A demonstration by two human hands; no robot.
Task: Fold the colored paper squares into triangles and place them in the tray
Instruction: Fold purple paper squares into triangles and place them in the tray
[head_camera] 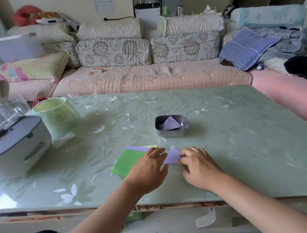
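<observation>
A small metal tray (185,122) stands mid-table with one folded lilac triangle (171,124) inside. In front of it lies a lilac paper (172,156), partly folded, between my two hands. My right hand (198,165) pinches its right edge with the fingertips. My left hand (150,168) lies flat, fingers spread, over its left edge and over a stack of squares. That stack shows a green square (128,162) on top, a lilac square (137,148) beneath and a yellow square (150,146) peeking out behind.
On the table's left side stand a grey-and-white appliance (17,145) and a pale green bucket (57,116) in a plastic bag. A sofa (147,77) with cushions runs behind the glass-topped table (239,147).
</observation>
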